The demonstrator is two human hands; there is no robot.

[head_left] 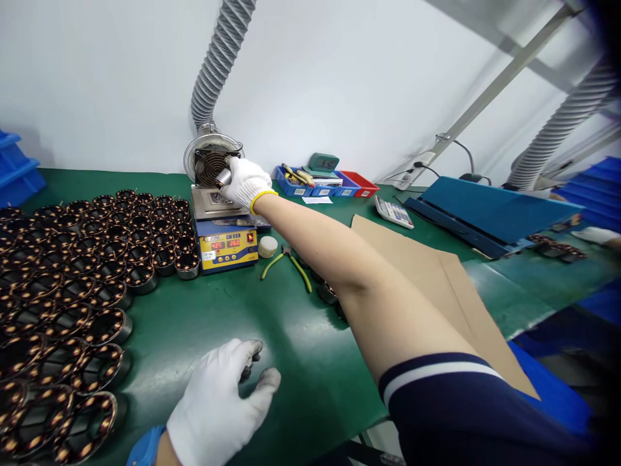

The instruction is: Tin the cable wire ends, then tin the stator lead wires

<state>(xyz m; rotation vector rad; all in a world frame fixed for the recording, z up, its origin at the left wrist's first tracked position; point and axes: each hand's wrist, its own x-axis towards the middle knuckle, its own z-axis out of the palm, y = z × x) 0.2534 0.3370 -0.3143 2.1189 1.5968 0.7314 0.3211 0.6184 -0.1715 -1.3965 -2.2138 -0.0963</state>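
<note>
My right hand point(247, 184), in a white knit glove with a yellow cuff, reaches to the back of the bench. Its fingers are closed on a shiny metal cylindrical piece point(224, 177), whose kind I cannot make out. The piece is held over the metal top of a yellow-fronted solder pot point(228, 251) with red digits, in front of a round fume extractor point(212, 168). My left hand point(218, 401), in a white glove with dirty fingertips, hovers low over the green mat with thumb and fingers apart, holding nothing. Left of it stand many wound motor stators point(99, 367) in rows.
Green-handled cutters point(301, 272) and a small round white tub point(268, 246) lie beside the pot. Further right are blue bins point(294, 188), a red bin point(361, 186), a calculator point(394, 212), brown cardboard point(427, 278) and a blue device point(490, 210). Another person's gloved hand point(596, 235) shows far right.
</note>
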